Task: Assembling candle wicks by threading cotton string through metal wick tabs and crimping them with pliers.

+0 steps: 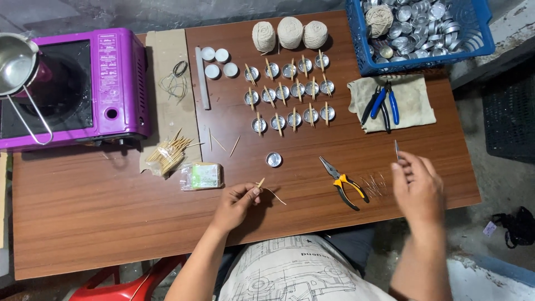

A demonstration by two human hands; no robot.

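— What have you got in each hand?

— My left hand [237,200] is pinched shut on a short wooden stick [260,183] with a bit of wick string [274,195] trailing off it toward the desk's front edge. I hold it low over the wood so the string stays slack. My right hand [417,187] is up near the right edge, thumb and fingers closed on a thin metal pin [397,150] held upright.

— Why are the pliers lying there?

— The yellow-handled pliers [344,183] rest between my hands, jaws pointing away from me, within easy reach of either. Just right of them sits a small scatter of thin wires [374,185].

— And the cups?

— One empty foil cup [273,159] stands alone ahead of my left hand. Further back, rows of foil cups [290,89] each carry a stick laid across the rim, which seems to keep a wick centred. Three balls of twine [290,32] sit at the back edge, a blue basket [473,39] of spare cups at the back right corner, and a pile of sticks [170,153] by the purple stove [120,78] on the left.
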